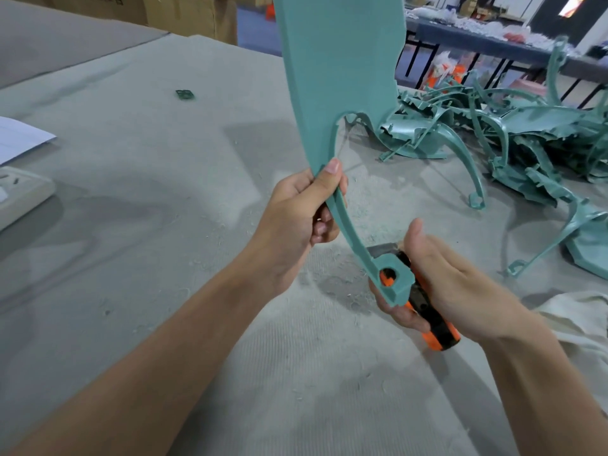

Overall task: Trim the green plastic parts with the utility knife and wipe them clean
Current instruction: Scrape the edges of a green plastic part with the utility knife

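A large green plastic part (335,70) stands upright in the middle of the view, its thin curved arm reaching down to a ring-shaped end. My left hand (299,218) grips that arm just below the wide panel, thumb up along its edge. My right hand (437,284) holds an orange and black utility knife (427,311), whose blade lies against the arm just above the ring end. A pale cloth (579,317) lies at the right edge of the table.
A heap of several more green plastic parts (513,136) covers the right back of the grey felt table (164,209). A small green scrap (185,94) lies far left. White paper and a white box (19,189) sit at the left edge. Shavings litter the felt.
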Motion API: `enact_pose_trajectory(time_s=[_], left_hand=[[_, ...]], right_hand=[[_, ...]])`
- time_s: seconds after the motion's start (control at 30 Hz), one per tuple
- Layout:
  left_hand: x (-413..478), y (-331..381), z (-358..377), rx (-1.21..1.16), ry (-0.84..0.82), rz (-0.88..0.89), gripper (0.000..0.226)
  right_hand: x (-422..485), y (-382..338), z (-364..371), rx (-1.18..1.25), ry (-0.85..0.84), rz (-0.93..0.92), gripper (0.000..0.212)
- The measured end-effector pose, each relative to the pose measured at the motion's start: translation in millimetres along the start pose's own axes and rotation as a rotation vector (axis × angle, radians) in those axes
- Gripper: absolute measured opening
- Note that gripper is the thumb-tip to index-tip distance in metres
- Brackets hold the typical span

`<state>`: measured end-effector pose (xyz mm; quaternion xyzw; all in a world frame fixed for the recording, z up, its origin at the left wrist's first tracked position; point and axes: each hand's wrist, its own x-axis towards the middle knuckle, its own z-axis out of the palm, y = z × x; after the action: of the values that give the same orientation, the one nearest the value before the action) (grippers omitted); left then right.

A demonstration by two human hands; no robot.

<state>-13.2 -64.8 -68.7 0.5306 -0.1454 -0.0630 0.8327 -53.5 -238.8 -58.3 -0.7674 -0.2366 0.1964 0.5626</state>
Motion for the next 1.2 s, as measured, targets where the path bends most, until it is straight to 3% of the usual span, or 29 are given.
enact_pose_trajectory(time_s=[0.5,0.97,1.2], left_hand=[[-9,-7,13,0.084,0.015,0.046,0.036],[-4,-8,5,0.026,0.117,0.108,0.033],[-4,-7,5,0.046,0.097,0.099,0.034]], right_hand=[[-1,-7,1,-0.042,-0.024,0.087,0.062],[2,-2,9,-0.137,0.362,-0.05,0.061],[3,-2,4,-0.035,0.246,0.037,0.056]])
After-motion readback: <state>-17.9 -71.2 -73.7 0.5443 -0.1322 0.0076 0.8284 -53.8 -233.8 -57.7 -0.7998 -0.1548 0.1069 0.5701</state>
